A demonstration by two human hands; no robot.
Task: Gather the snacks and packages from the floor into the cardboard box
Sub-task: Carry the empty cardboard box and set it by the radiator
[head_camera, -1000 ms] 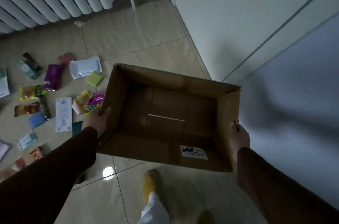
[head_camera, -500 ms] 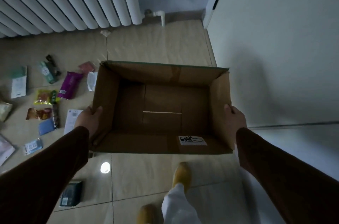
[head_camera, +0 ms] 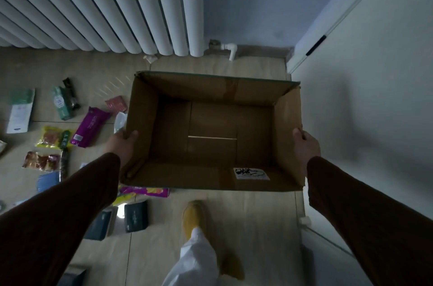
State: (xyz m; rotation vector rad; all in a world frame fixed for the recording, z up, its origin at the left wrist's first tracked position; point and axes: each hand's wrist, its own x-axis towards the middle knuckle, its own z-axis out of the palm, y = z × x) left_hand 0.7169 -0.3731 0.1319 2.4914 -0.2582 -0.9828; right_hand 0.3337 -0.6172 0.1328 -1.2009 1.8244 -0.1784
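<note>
I have the empty cardboard box (head_camera: 214, 89) held open side up over the tiled floor (head_camera: 246, 215), my left hand (head_camera: 121, 143) clamped on its left wall and my right hand (head_camera: 304, 145) on its right. This reads as the positioning step; nothing is packed yet. The snack packets, like the purple packet (head_camera: 91, 127), lie to the left, so next I'd set the box down just beside them.

The left hand (head_camera: 123, 145) grips the left wall of the open cardboard box (head_camera: 287, 119), thumb inside, and the right hand (head_camera: 305, 148) grips the right wall. A white label (head_camera: 251, 173) sticks on its near inner wall. Left of the box lie packages on the tiled floor (head_camera: 246, 220): a purple packet (head_camera: 90, 127), a green pack (head_camera: 61, 103), a yellow snack bag (head_camera: 50, 137). A white radiator (head_camera: 98, 4) stands far.
</note>
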